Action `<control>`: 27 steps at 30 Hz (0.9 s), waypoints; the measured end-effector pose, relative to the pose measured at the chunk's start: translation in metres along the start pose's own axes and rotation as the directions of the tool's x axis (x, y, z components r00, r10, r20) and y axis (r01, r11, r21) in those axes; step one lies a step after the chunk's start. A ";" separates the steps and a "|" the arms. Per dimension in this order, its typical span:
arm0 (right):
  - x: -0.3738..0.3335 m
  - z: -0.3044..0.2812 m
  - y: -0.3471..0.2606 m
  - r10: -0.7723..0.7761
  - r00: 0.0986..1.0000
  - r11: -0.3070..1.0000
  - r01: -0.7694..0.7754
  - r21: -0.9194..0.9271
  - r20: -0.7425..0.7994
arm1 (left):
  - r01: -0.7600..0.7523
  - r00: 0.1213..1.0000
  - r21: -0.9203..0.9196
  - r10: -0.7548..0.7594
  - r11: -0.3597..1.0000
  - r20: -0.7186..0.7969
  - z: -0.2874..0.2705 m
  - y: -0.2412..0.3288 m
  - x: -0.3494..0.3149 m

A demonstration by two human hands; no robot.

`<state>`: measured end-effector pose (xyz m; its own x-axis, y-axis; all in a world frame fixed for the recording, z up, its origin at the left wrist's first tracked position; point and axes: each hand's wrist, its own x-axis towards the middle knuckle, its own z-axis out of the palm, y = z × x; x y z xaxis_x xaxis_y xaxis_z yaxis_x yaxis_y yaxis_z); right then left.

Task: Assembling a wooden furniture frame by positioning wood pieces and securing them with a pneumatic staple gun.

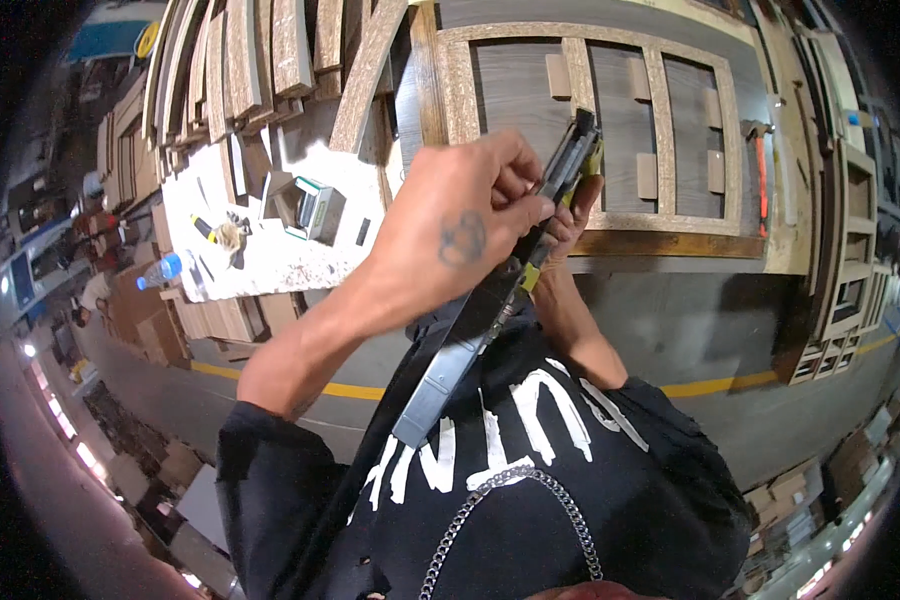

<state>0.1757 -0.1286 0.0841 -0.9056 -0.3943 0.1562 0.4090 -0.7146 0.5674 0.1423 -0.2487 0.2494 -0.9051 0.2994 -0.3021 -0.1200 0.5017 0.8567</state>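
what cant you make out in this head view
Head view:
Whatever the left hand may be pinching: hidden by the hand itself.
Much of the right hand: hidden behind the nail gun.
Far ends of the stacked boards: cut off by the upper edge.

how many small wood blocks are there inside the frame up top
5 in view, inside the frame: upper left block, upper middle block, lower middle block, upper right block and lower right block. Others may be hidden behind the left hand, right hand and tool.

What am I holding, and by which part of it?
A long dark tool: right hand around its far half, left hand touching there too.
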 end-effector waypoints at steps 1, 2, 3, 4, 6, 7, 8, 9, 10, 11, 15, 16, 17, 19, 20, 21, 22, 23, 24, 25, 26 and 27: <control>0.000 0.002 0.000 0.006 1.000 0.999 -0.006 0.032 0.010 | -0.010 1.000 0.104 0.011 0.995 -0.016 0.001 0.007 -0.004; -0.001 0.001 -0.002 -0.015 1.000 0.999 0.014 0.040 0.021 | -0.019 0.999 0.208 0.026 0.978 -0.030 0.002 0.012 -0.007; -0.002 -0.001 -0.005 -0.028 1.000 1.000 0.028 -0.014 0.003 | 0.002 1.000 0.216 0.004 0.976 -0.030 0.003 0.013 -0.007; -0.002 -0.005 -0.007 -0.032 0.999 0.998 0.031 -0.062 -0.019 | 0.005 1.000 0.230 0.000 0.973 -0.019 0.002 0.011 -0.006; -0.006 -0.009 -0.009 -0.028 1.000 1.000 0.028 0.005 0.012 | 0.114 0.994 0.215 -0.110 0.970 -0.029 0.001 0.008 -0.002; -0.007 -0.004 -0.008 -0.080 0.980 0.996 0.069 -0.062 -0.182 | 0.131 0.991 0.229 -0.133 0.965 -0.006 0.000 0.006 0.002; -0.009 -0.002 -0.009 -0.136 0.920 0.987 0.093 -0.133 -0.367 | 0.136 0.990 0.243 -0.141 0.960 0.003 -0.001 0.005 0.004; -0.013 -0.009 -0.015 -0.133 0.933 0.959 0.037 -0.280 -0.333 | 0.194 0.979 0.147 -0.200 0.970 0.030 -0.003 0.005 0.007; -0.015 -0.015 -0.018 -0.136 0.934 0.964 0.048 -0.262 -0.331 | 0.257 0.964 0.054 -0.260 0.965 0.060 -0.004 0.005 0.008; -0.016 -0.020 -0.021 -0.107 0.968 0.971 0.051 -0.235 -0.228 | 0.252 0.965 0.032 -0.254 0.967 0.069 -0.005 0.004 0.008; -0.013 -0.008 -0.019 -0.190 0.952 0.937 0.103 -0.334 -0.239 | 0.272 0.942 0.212 -0.305 0.939 0.143 -0.010 0.015 0.018; -0.012 -0.006 -0.021 -0.192 0.954 0.924 0.096 -0.371 -0.231 | 0.273 0.940 0.221 -0.309 0.936 0.146 -0.009 0.016 0.019; -0.012 -0.002 -0.023 -0.194 0.954 0.925 0.101 -0.365 -0.228 | 0.254 0.946 0.257 -0.295 0.933 0.135 -0.008 0.018 0.019; -0.010 0.006 -0.025 -0.195 0.950 0.916 0.087 -0.392 -0.243 | 0.235 0.952 0.295 -0.280 0.926 0.120 -0.008 0.018 0.019; -0.010 0.007 -0.026 -0.191 0.952 0.917 0.086 -0.389 -0.241 | 0.192 0.961 0.303 -0.241 0.933 0.133 -0.008 0.015 0.017; -0.009 0.009 -0.027 -0.186 0.954 0.920 0.086 -0.382 -0.233 | 0.148 0.969 0.310 -0.200 0.939 0.145 -0.008 0.015 0.017; -0.009 0.010 -0.028 -0.182 0.957 0.922 0.087 -0.377 -0.225 | 0.147 0.970 0.313 -0.199 0.938 0.143 -0.009 0.016 0.017; -0.008 0.009 -0.029 -0.175 0.964 0.919 0.087 -0.386 -0.198 | 0.229 0.949 0.277 -0.277 0.933 0.150 -0.010 0.019 0.018; -0.006 0.010 -0.029 -0.172 0.966 0.919 0.086 -0.385 -0.194 | 0.309 0.922 0.240 -0.352 0.920 0.160 -0.011 0.021 0.019; -0.005 0.013 -0.030 -0.176 0.966 0.913 0.088 -0.398 -0.190 | 0.308 0.924 0.240 -0.350 0.921 0.156 -0.010 0.024 0.019; -0.005 0.015 -0.030 -0.179 0.966 0.907 0.089 -0.411 -0.187 | 0.308 0.926 0.225 -0.346 0.924 0.150 -0.010 0.027 0.019; -0.004 0.016 -0.031 -0.177 0.967 0.907 0.087 -0.412 -0.184 | 0.308 0.929 0.210 -0.341 0.928 0.144 -0.010 0.029 0.019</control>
<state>0.1644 -0.0956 0.0791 -0.9274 -0.3611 -0.0975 0.3381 -0.9208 0.1947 0.1180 -0.2365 0.2724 -0.7409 0.2237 -0.6332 -0.3047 0.7284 0.6137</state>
